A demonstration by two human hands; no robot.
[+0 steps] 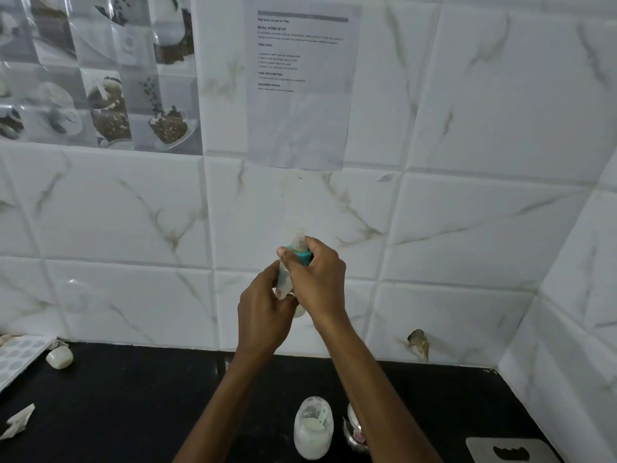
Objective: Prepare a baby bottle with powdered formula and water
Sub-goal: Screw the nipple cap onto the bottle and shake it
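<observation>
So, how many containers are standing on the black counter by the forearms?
2. A glass jar of white powder stands left of the right forearm; a steel vessel stands just right of the jar, partly hidden behind that forearm. Others may lie below the frame.

Grips bottle [283, 279] low in left hand [263, 309], curls right hand [317, 279] round its teal ring [303, 256] beneath the nipple [298, 240], all held up before the tiled wall [467, 228], above the counter [133, 396]. Near counter's front edge: jar [313, 432] of white powder with scoop [322, 417] inside; just beside on its right, steel cup [353, 434], half hidden by right forearm [377, 396].
</observation>
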